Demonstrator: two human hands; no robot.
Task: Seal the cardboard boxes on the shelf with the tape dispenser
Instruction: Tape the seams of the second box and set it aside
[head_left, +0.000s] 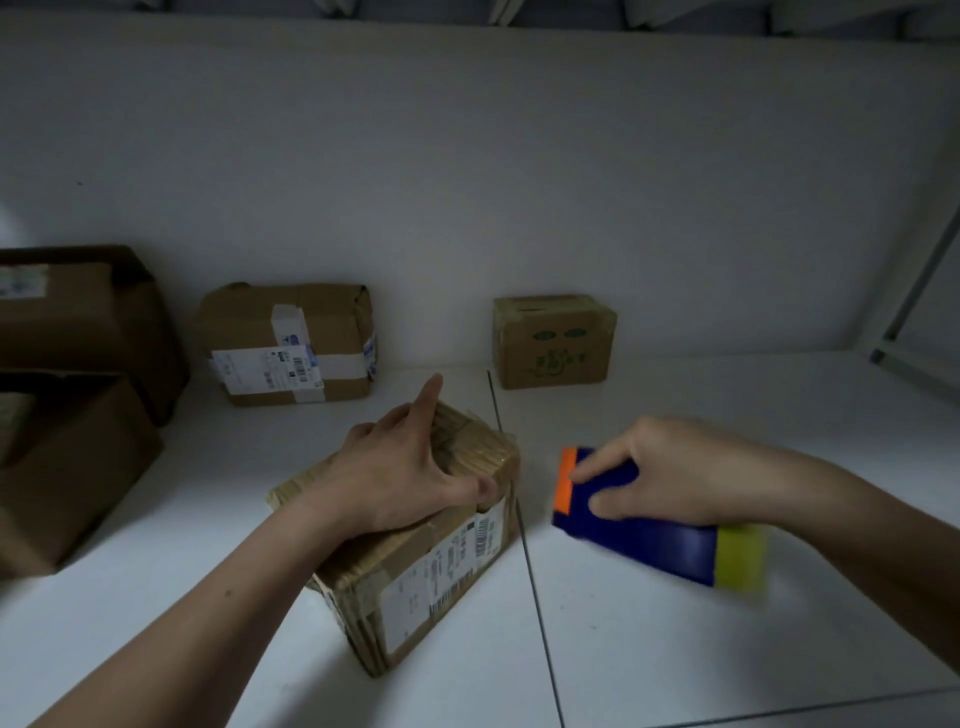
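Observation:
A small cardboard box (431, 577) with shipping labels and tan tape over its top sits at the centre of the white shelf (675, 649). My left hand (410, 473) lies flat on the box's top, fingers spread, thumb hooked over the right edge. Just to the right of the box, my right hand (670, 473) grips a blue tape dispenser (644, 530) with an orange front edge and a yellow-green tape roll at its rear. The dispenser is blurred and hangs a little above the shelf, apart from the box.
At the back stand a taped box with white labels (291, 343) and a small box with green print (553, 340). Two larger dark boxes (67, 405) are stacked at the left. A white metal shelf post (914, 312) rises at the right. A seam crosses the shelf surface.

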